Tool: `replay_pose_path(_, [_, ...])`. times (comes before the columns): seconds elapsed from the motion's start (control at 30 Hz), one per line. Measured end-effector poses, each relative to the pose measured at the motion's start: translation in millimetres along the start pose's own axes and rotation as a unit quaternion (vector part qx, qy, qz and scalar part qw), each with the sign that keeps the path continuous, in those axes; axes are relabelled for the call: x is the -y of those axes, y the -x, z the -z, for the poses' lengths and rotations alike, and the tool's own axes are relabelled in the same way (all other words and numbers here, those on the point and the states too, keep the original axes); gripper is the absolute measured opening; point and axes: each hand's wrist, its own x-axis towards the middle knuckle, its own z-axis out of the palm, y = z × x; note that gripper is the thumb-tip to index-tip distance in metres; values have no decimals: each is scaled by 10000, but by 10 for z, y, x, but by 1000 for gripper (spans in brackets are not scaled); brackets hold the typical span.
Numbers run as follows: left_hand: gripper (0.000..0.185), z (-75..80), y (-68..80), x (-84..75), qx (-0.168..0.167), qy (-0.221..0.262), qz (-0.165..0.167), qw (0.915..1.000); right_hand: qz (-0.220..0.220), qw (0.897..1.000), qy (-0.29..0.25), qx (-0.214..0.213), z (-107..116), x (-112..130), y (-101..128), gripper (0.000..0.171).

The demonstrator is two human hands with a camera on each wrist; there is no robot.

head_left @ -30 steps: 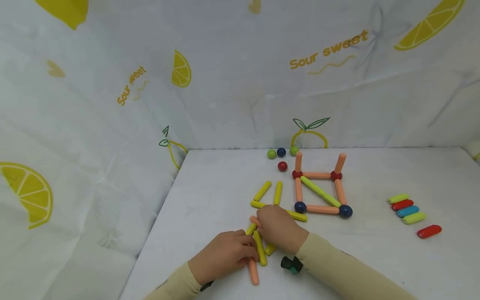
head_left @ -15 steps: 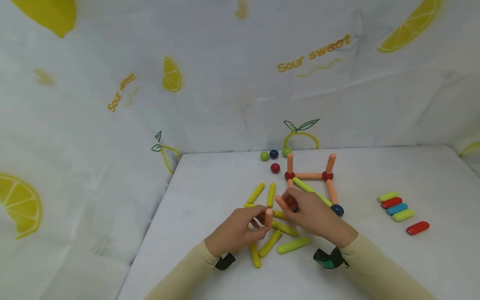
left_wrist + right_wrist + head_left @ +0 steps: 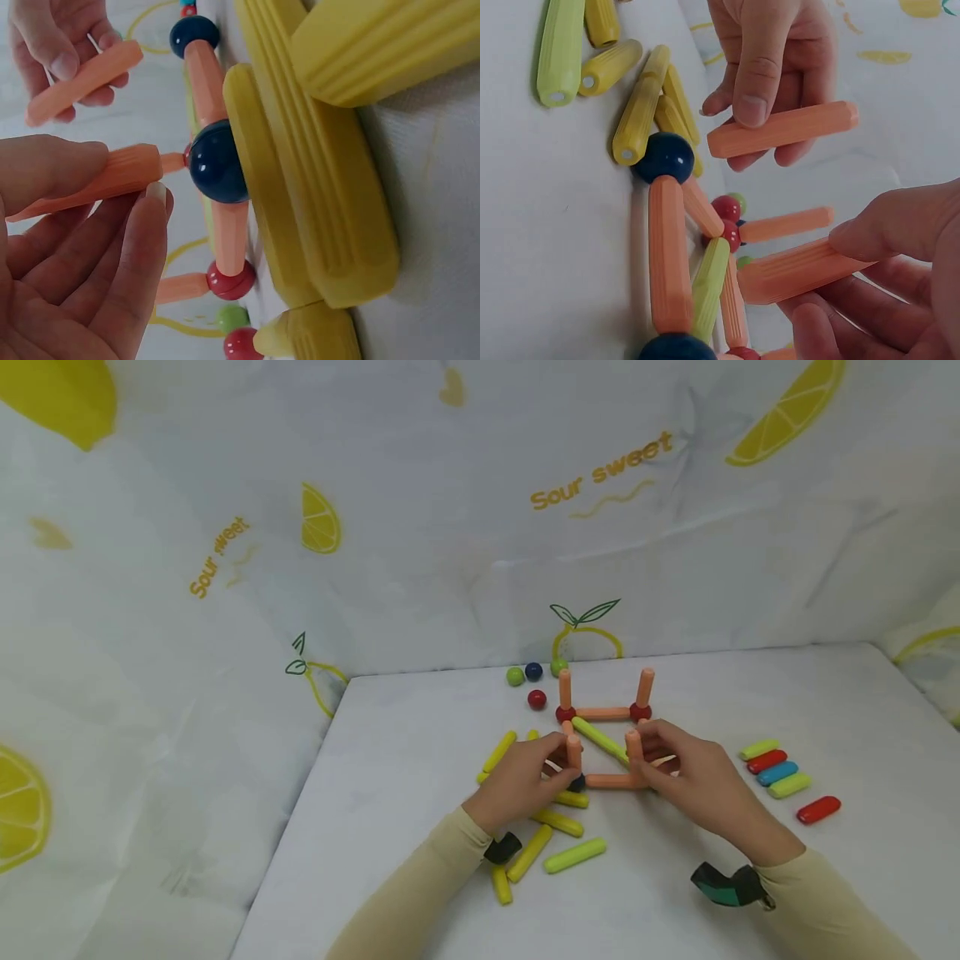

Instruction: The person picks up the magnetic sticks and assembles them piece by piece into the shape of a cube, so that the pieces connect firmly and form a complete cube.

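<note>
My left hand [image 3: 525, 781] and right hand [image 3: 693, 777] have left the yellow pile; each now holds an orange stick upright at the square's [image 3: 609, 781] front corners.

Ribbed matt plastic orange rods [image 3: 784, 129]; glossy smooth blue ball [image 3: 217, 163].

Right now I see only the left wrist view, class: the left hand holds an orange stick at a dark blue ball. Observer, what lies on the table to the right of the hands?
Observer: Short rounded pieces lie side by side there: lime, red, blue, lime. Another red piece lies apart, nearer the front.
Operator: Is any loose stick not yellow?
Observer: One lime-green stick lies in front of the left hand, beside the yellow sticks.
Operator: How does the right hand's stick stand?
Observer: In the head view the right hand holds its orange stick upright at the front right corner of the square frame.
</note>
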Motion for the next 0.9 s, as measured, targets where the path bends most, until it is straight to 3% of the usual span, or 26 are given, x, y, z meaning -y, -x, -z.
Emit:
replay_pose_path(0.27, [18, -36, -18, 37, 53, -244, 163, 9996, -307, 9994, 89, -144, 90, -145, 89, 44])
replay_pose_path(0.53, [13, -76, -24, 59, 148, -178, 310, 9993, -207, 9993, 110, -283, 75, -246, 83, 43])
replay_pose_path(0.77, [21, -109, 3, 62, 62, -22, 397, 9992, -320, 9994, 1, -133, 34, -288, 60, 41])
replay_pose_path(0.9, [23, -116, 0, 87, 18, -215, 509, 9985, -373, 9993, 11, -7, 10, -315, 48, 42])
